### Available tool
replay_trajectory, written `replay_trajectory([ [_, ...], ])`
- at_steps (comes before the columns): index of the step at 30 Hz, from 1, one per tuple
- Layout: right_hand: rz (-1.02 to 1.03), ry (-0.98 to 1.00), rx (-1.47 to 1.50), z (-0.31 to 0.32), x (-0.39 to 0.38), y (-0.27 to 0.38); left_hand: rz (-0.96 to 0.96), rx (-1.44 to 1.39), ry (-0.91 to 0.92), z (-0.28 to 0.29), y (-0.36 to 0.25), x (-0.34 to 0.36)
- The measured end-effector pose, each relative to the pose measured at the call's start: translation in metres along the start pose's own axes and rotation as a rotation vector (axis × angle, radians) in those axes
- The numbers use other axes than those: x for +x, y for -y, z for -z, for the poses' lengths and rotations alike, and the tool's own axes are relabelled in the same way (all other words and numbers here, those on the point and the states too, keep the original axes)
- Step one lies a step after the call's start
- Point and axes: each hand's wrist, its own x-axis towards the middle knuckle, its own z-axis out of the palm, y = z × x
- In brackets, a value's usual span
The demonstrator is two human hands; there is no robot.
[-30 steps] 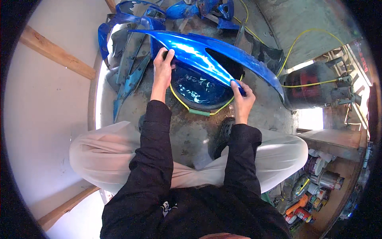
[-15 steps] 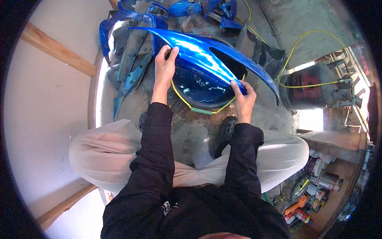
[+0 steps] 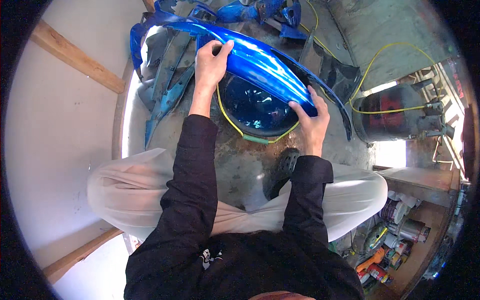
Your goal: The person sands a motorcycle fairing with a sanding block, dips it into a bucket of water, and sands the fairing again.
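A long, glossy blue curved fairing panel is held up between both hands, its tapered tip pointing to the far left. My left hand grips its near edge, thumb on the shiny face and fingers out of sight behind it. Closed on the lower right part is my right hand, thumb on the near edge and fingertips at the far side. Beneath the panel stands a round dark basin containing liquid with bright reflections. Its yellow wire handle has a green grip and hangs at the near rim.
Several blue body panels and dark plastic pieces lie on the floor ahead and to the left. A dark tank with a yellow hose stands at right. Cans and tools fill a wooden shelf at lower right.
The fairing panel has tilted, so its cutout looks narrower and more of the basin shows. My left hand has shifted slightly up and right; my right hand has moved slightly right.
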Motion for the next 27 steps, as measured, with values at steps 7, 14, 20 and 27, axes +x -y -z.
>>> replay_trajectory([
  [7, -0.080, -0.037, 0.070, 0.001, 0.001, -0.003, 0.220, -0.576, 0.237, 0.022, -0.002, -0.003],
  [14, -0.157, 0.034, 0.040, -0.022, -0.022, -0.024, 0.001, -0.200, -0.267, 0.024, 0.066, -0.015],
  [20, -0.206, 0.024, 0.014, -0.024, -0.025, -0.018, 0.276, -0.687, -0.482, 0.024, 0.067, -0.032],
  [27, -0.149, -0.019, 0.086, -0.031, -0.028, -0.016, 0.285, -1.501, 0.033, 0.011, 0.052, -0.054],
])
